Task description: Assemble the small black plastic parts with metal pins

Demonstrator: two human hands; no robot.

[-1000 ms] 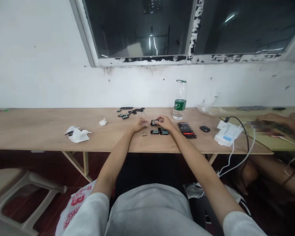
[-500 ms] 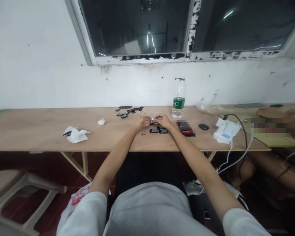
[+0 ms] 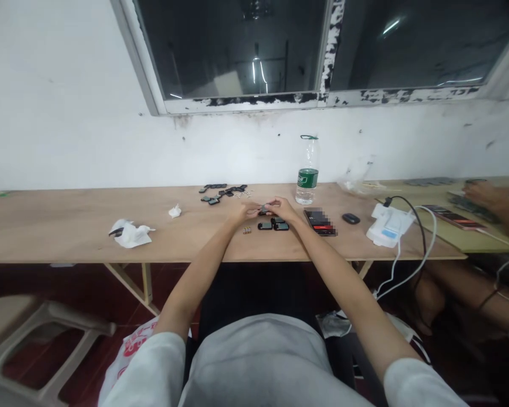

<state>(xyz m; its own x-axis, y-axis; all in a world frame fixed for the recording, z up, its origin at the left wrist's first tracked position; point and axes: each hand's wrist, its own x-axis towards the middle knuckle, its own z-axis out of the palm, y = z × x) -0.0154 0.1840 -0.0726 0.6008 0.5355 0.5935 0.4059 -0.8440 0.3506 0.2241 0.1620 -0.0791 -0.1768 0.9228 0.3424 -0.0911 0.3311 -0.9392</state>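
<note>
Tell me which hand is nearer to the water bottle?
Right. The right hand lies just left of and before the water bottle; the left hand is farther left.

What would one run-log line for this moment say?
left hand: pinching small dark part | right hand: same part | two dark parts: on table beneath | bottle: upright behind
</note>
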